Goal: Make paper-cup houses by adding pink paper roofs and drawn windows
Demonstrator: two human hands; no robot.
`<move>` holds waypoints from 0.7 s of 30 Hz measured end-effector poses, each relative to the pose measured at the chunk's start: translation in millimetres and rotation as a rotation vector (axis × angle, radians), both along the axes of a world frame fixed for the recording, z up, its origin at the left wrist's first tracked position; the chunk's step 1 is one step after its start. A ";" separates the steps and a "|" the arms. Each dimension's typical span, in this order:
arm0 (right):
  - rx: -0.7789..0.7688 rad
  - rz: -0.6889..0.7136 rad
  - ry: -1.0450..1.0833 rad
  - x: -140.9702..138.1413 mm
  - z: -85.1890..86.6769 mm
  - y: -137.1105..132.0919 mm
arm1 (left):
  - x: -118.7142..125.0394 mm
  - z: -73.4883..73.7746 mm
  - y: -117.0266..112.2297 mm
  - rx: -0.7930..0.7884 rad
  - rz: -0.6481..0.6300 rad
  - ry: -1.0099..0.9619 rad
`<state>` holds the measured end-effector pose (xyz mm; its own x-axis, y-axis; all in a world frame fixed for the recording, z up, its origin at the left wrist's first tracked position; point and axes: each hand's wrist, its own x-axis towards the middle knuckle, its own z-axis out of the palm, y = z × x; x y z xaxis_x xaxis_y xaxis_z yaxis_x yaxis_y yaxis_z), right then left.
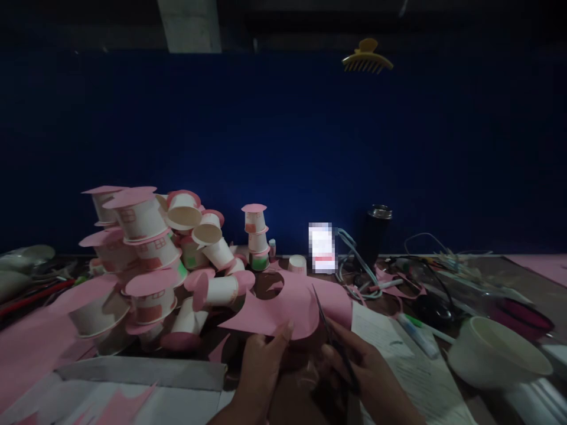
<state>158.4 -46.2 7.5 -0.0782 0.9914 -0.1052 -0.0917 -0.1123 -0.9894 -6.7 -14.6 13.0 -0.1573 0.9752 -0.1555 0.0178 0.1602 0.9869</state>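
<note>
My left hand (261,366) pinches the near edge of a pink paper sheet (292,307) with curved cut-outs, thumb on top. My right hand (363,378) grips dark scissors (330,333), whose blades point up into the sheet's right side. Both hands are low at the bottom centre, above the dim desk.
A heap of paper cups with pink lids (159,260) fills the left. Pink scraps (35,336) lie at the left edge. A cream bowl (496,354), cables (425,277), a dark flask (376,233) and a printed sheet (398,354) sit at the right. A blue wall (283,147) stands behind.
</note>
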 end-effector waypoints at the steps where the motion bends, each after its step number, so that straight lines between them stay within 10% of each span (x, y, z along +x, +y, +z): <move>1: -0.007 -0.002 -0.001 0.0 0.0 0.0 | -0.2 0.2 0.3 -0.007 -0.007 0.007; 21: 0.047 0.010 -0.075 1.0 10.4 -1.6 | -2.6 -16.7 5.6 -0.113 -0.137 -0.335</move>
<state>159.4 -47.9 17.9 -0.0820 0.9946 -0.0644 -0.0167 -0.0660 -0.9977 -9.3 -9.0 -3.7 0.0513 0.9574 -0.2842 -0.2736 0.2871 0.9180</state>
